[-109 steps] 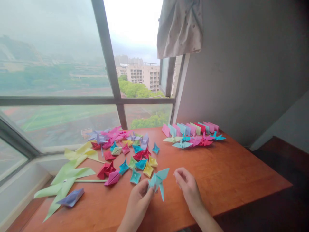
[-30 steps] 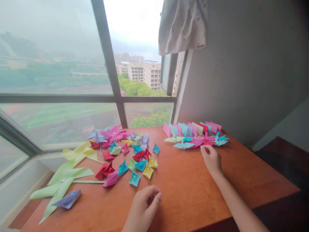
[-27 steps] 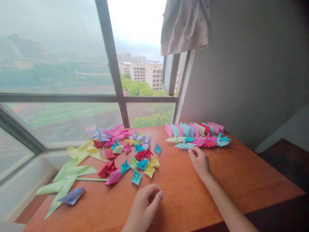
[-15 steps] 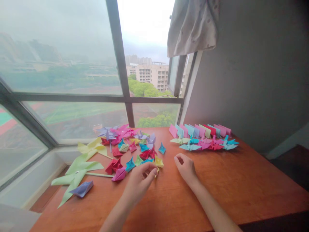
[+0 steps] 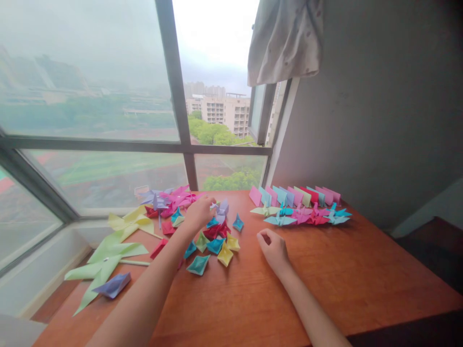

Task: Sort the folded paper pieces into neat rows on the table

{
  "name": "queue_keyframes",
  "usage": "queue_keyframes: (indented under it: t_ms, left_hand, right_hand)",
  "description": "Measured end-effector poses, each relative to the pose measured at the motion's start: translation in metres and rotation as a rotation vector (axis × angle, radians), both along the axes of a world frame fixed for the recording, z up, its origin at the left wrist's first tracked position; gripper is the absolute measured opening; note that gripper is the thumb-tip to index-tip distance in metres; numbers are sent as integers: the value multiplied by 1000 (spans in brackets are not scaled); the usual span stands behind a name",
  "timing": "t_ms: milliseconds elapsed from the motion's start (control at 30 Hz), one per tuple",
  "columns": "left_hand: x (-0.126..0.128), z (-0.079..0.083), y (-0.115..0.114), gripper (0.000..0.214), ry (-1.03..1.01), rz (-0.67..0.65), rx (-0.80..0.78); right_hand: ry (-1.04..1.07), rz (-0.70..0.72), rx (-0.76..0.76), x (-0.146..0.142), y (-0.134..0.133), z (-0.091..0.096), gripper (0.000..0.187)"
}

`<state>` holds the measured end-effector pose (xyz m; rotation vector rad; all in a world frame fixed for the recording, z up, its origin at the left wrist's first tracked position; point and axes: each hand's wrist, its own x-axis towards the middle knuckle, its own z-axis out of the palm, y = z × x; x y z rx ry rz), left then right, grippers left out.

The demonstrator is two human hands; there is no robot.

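My left hand (image 5: 198, 211) reaches over the far part of a loose group of folded paper pieces. Its bent fingertips are close together beside a lilac folded paper piece (image 5: 223, 210), and whatever lies between them is hidden. Below the forearm sit a teal paper boat (image 5: 198, 265), a yellow paper boat (image 5: 225, 255) and a blue one (image 5: 215, 246). Dark red folded pieces (image 5: 218, 230) lie in the middle of the group. My right hand (image 5: 274, 251) rests on the table, fingers curled round a hollow with nothing seen inside. A small blue boat (image 5: 238, 222) stands alone to the group's right.
Paper cranes (image 5: 300, 215) line the back right of the wooden table (image 5: 325, 289), with a row of upright folded cards (image 5: 288, 196) behind. Green (image 5: 106, 260) and yellow (image 5: 132, 222) pinwheels and a purple boat (image 5: 113, 285) lie left. A window frame (image 5: 144, 146) borders the back.
My left hand has moved forward, from the yellow boats at the front to the group's far side. The teal boat now shows at the front. My right hand stays in place.
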<state>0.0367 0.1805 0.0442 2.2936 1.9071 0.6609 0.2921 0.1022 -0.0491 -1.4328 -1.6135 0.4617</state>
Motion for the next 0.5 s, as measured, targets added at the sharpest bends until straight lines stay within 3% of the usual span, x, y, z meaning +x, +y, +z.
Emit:
queue_keyframes:
  t_ms: [233, 500]
  left_hand:
    - [7, -5, 3, 16, 58, -9, 0]
    - [18, -1, -4, 18, -14, -121, 106]
  right_hand:
    - [16, 9, 2, -1, 1, 0, 28]
    - [35, 3, 5, -2, 1, 0, 28]
